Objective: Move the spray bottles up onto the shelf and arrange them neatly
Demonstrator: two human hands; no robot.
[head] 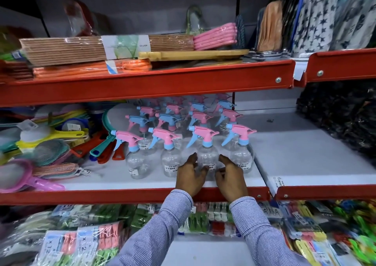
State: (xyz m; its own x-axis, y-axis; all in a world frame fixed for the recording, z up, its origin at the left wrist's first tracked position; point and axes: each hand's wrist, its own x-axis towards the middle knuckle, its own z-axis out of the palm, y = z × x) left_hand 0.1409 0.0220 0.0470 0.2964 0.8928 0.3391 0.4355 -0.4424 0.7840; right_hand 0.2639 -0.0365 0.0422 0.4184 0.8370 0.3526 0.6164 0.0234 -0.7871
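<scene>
**Hands frame a bottle at the shelf's front edge**

A left hand (190, 177) and right hand (231, 179) cup a clear spray bottle (207, 155) in the front row, fingers spread, apparently not yet clamped. The other bottles (173, 119) stand in rows behind, toward the shelf (142, 196) back. A clumsy nudge could topple close-packed neighbours, or tip one over the red front lip.

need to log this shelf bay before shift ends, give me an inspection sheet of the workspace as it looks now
surface: white shelf board with red front lip, bare at its right.
job's things: clear plastic spray bottles with pink and blue trigger heads, upright in rows.
clutter: coloured plastic brushes and strainers piled left of them.
grippers: left hand and right hand cup the front-row clear bottle.
cables: nothing seen.
surroundings: packed clothes pegs below; mats above.
</scene>
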